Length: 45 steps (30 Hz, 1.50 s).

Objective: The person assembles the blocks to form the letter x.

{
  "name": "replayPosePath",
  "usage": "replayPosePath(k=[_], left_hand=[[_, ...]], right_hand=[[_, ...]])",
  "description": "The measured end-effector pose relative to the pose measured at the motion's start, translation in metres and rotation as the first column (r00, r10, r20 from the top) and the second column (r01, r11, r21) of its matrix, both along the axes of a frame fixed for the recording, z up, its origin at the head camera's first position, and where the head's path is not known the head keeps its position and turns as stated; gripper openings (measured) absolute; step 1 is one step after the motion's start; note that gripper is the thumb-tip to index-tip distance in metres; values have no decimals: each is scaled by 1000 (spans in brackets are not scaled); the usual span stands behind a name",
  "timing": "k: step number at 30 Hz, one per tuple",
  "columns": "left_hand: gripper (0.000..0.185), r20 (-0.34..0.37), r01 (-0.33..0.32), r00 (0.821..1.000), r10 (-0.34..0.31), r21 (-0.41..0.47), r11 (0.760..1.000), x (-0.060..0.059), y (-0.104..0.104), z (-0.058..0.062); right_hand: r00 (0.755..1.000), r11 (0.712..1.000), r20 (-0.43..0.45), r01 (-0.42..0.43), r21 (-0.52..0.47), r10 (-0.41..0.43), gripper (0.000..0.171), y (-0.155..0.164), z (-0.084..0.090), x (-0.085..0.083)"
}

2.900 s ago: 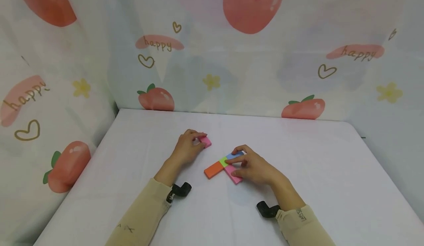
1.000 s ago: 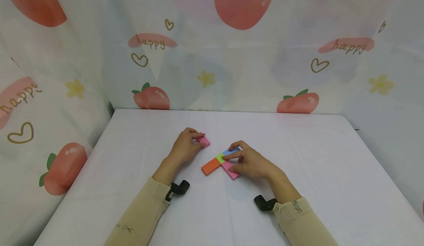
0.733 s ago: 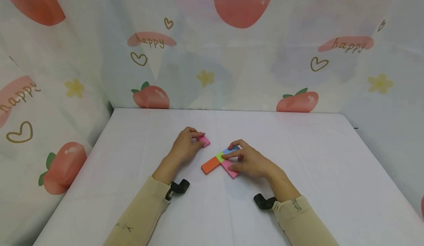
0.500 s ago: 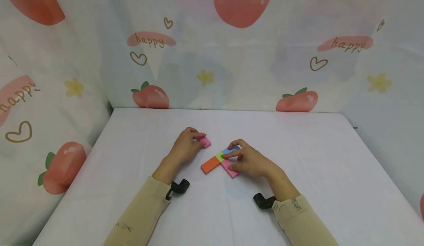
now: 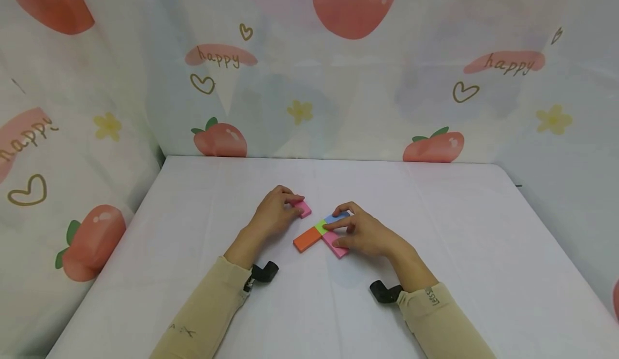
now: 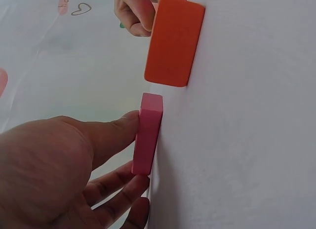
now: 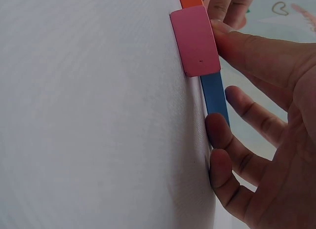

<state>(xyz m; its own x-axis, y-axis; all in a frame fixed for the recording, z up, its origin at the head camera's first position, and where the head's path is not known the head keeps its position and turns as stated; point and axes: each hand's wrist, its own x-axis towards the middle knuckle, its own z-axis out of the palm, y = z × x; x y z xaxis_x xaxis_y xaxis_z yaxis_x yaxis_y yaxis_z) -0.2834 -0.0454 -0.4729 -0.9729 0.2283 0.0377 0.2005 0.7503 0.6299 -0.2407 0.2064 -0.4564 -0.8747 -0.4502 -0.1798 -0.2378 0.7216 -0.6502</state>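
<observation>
Strawberry-print drapes behind a white worktop point(image 5: 435, 251): left hand point(image 5: 273, 216) pinching a small pink block point(image 5: 303, 208), nudged slightly nearer the orange block point(image 5: 307, 239) than a second ago, right hand point(image 5: 365, 235) holding the blue block point(image 5: 337, 218) and long pink block point(image 5: 333, 243) in place.
</observation>
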Motion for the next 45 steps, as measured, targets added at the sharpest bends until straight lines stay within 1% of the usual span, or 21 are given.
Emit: replayPosePath(k=[9, 17, 29, 37, 45], left_hand=[[33, 21, 14, 1000, -13, -11, 1000, 3, 5, 1], [33, 7, 45, 999, -45, -15, 999, 6, 8, 3], [33, 3, 38, 999, -38, -29, 999, 9, 11, 5], [33, 18, 26, 1000, -26, -25, 999, 9, 12, 3], [32, 16, 45, 999, -45, -13, 999, 9, 14, 2]], right_hand=[[1000, 1000, -2, -9, -4, 9, 33, 0, 0, 0], [1000, 1000, -5, -7, -7, 7, 33, 0, 1, 1], [1000, 1000, -9, -13, -10, 13, 33, 0, 1, 1], [1000, 1000, 1, -7, -15, 7, 33, 0, -1, 2], [1000, 1000, -15, -11, -12, 11, 33, 0, 2, 2]])
